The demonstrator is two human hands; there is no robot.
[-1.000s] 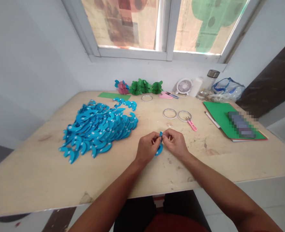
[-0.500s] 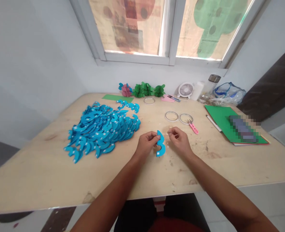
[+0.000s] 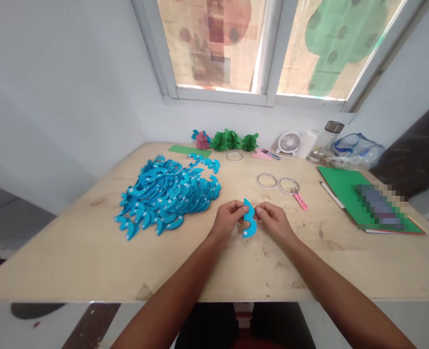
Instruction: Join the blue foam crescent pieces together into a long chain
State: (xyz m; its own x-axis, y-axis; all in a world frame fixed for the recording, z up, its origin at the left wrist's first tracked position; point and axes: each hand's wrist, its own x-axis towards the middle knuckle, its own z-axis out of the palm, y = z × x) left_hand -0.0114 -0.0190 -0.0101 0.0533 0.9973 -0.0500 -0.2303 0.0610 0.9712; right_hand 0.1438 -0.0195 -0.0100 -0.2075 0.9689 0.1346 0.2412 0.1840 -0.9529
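My left hand [image 3: 230, 219] pinches a blue paper cutout [image 3: 250, 228] between thumb and fingers, by its left edge. The cutout stands upright over the table, with two rounded lobes like a figure 3 and a small white square at its lower end. Closed in a pinch, my right hand [image 3: 272, 218] has its fingertips at the cutout's right edge, level with its upper half. Fingers hide part of that edge. To the left of my hands lies a large heap of similar blue cutouts [image 3: 170, 194], many bearing small white squares.
Rolls of narrow tape [image 3: 267, 181] and pink-handled snips [image 3: 300, 199] lie beyond my right hand. A green folder [image 3: 340, 186] and a pen [image 3: 332, 195] are at the right. Green paper decorations [image 3: 232, 139], a small fan [image 3: 289, 143] and a bottle [image 3: 325, 140] line the wall.
My right hand has moved left, from a short gap away to the cutout's right edge. The left hand keeps its hold. The whole view has shifted slightly.
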